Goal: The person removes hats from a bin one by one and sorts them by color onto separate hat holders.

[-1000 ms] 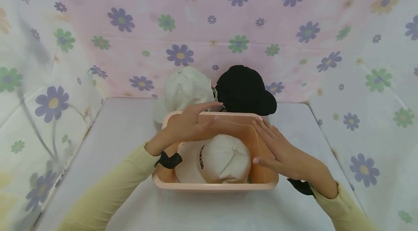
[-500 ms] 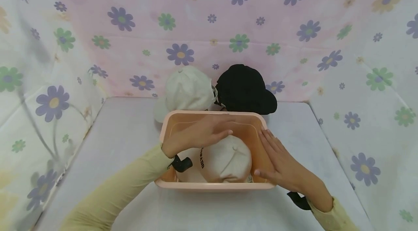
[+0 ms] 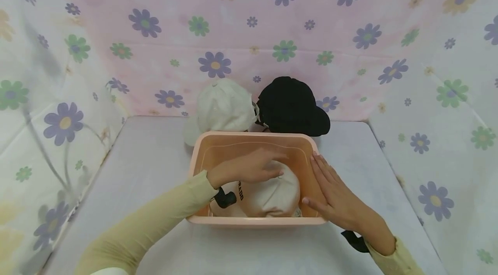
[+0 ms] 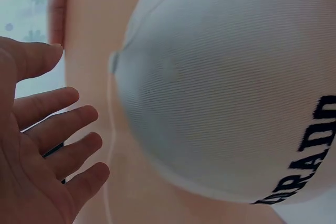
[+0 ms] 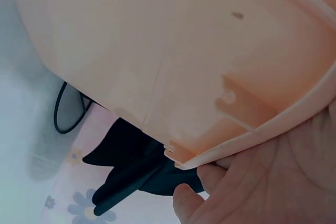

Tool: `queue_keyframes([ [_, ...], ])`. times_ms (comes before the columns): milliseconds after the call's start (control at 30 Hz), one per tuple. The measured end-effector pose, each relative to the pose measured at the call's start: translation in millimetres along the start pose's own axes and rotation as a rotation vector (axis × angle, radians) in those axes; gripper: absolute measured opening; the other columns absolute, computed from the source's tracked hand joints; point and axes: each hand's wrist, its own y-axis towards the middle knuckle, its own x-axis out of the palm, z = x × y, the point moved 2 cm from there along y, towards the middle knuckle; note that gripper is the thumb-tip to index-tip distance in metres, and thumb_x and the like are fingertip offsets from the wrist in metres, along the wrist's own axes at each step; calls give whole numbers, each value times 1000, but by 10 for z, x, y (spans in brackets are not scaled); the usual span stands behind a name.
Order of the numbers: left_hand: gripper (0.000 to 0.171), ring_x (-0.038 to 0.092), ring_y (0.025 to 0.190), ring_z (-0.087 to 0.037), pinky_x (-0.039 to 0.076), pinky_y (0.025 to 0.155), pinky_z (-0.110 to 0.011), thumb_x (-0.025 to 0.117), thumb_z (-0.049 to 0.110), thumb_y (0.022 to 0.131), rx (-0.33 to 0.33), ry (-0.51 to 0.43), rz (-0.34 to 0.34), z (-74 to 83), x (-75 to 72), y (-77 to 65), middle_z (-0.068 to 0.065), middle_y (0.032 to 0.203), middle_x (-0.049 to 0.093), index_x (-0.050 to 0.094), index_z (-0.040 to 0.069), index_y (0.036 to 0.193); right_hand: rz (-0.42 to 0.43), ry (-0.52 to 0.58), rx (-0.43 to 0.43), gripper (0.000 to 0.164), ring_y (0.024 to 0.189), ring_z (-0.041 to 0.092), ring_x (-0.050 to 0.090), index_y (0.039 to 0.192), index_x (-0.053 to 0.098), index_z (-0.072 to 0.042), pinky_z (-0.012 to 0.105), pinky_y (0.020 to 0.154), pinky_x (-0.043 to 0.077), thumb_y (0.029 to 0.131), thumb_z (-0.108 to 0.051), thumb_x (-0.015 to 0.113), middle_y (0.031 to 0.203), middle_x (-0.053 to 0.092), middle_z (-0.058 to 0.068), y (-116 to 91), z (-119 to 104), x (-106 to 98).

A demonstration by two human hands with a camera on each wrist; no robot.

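A beige cap (image 3: 268, 197) with dark lettering lies in a peach plastic basin (image 3: 258, 222), its crown towards the right. My left hand (image 3: 250, 169) hovers over the cap with fingers extended and slightly blurred. In the left wrist view, a gap separates my loosely spread left fingers (image 4: 79, 145) from the cap's crown (image 4: 220, 77). My right hand (image 3: 336, 197) rests along the basin's right rim, fingers straight and thumb reaching over the inner side. The right wrist view shows the palm (image 5: 278, 182) against the rim, beside the basin's outer wall (image 5: 115, 35).
Behind the basin sit a white cap (image 3: 225, 104) and a black cap (image 3: 289, 106), side by side on the white table (image 3: 155, 154). Flower-patterned cloth (image 3: 249, 46) closes off the back and both sides.
My left hand has moved from the basin's back rim forward and right, over the cap. My right hand has slid slightly towards me along the right rim.
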Motion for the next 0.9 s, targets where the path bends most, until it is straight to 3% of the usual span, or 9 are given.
queue_keyframes([
  [167, 47, 56, 130, -26, 43, 112, -40, 58, 26, 105, -91, 55, -96, -63, 108, 1, -14, 144, 57, 54, 2, 145, 6, -9, -17, 95, 158, 32, -2, 163, 4, -4, 16, 120, -13, 100, -47, 60, 172, -1, 13, 29, -4, 2],
  [333, 51, 46, 141, -29, 35, 119, -43, 57, 30, 105, -147, 46, -164, -75, 181, -7, -13, 152, 50, 50, 4, 148, 1, 1, -2, 94, 158, 31, -3, 163, 3, -4, 15, 118, -13, 100, -47, 59, 172, -2, 12, 49, -5, 3],
  [667, 68, 35, 150, -28, 27, 124, -43, 62, 44, 100, -225, 33, -165, -101, 240, 3, -14, 159, 42, 44, 5, 153, 6, 19, 33, 92, 158, 28, -4, 164, 3, -7, 27, 124, -6, 101, -44, 58, 172, -4, 9, 42, -15, 20],
  [900, 77, 34, 150, -26, 29, 123, -42, 64, 53, 96, -266, 15, -156, -91, 311, 21, -12, 160, 40, 45, 7, 153, 10, 26, 43, 90, 158, 29, -3, 164, 2, -9, 33, 126, -4, 102, -43, 56, 172, -4, 7, 6, -17, 27],
])
